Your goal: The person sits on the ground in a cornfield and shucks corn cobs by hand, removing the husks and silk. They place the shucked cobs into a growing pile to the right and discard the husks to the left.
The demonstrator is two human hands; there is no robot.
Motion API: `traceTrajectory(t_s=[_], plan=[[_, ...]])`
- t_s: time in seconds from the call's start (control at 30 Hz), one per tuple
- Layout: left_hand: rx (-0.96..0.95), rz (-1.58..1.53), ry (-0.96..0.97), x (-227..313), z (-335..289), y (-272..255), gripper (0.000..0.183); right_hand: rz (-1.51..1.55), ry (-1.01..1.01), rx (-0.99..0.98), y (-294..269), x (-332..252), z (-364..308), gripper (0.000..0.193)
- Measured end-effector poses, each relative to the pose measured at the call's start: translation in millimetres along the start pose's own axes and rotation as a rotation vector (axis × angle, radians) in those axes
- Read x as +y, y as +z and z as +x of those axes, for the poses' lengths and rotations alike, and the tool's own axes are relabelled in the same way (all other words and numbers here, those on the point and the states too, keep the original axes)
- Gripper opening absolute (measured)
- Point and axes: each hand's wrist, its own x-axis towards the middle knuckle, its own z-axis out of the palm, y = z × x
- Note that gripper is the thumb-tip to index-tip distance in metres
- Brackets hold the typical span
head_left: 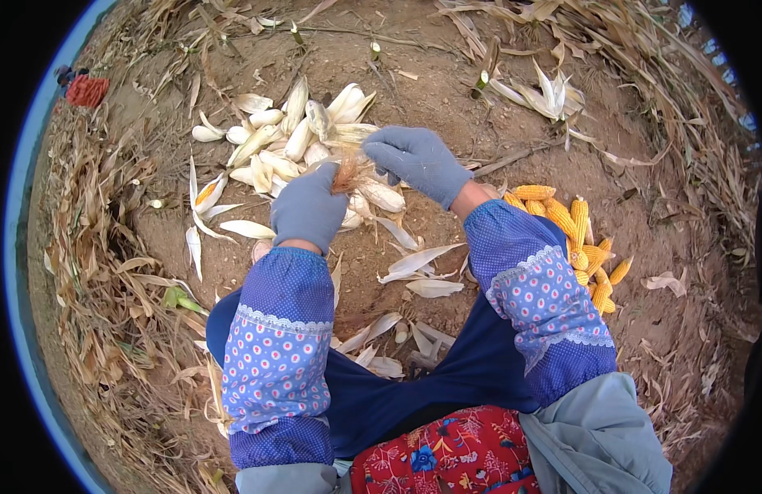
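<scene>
The silk-tufted corn ear (350, 171), grasped by the left hand (305, 208) at the upper centre of the frame, is best braced firmly while its husk (354, 135), seemingly pinched by the right hand (416, 163), is peeled fully baseward.

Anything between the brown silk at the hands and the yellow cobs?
Yes, in this view: the right hand, its sleeve and the right leg lie between the silk and the cobs. Whatever lies beneath the sleeve is hidden.
</scene>
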Motion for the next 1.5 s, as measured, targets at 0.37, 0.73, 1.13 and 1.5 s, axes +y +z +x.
traceTrajectory(t_s=[0.37,0.73,1.13,1.5], plan=[[-0.088,0.115,0.077,8,-4,-3,0.027,0.075,0.019,0.013,8,12,2,0.019],[-0.073,0.049,-0.004,-8,0,-4,0.030,-0.383,-0.017,0.591,-26,15,12,0.019],[-0.081,-0.043,-0.035,-9,2,-7,0.030,0.073,0.068,-0.164,15,6,0,0.015],[-0.036,-0.071,-0.046,-14,3,-6,0.030,-0.523,-0.086,0.498,-14,18,13,0.016]])
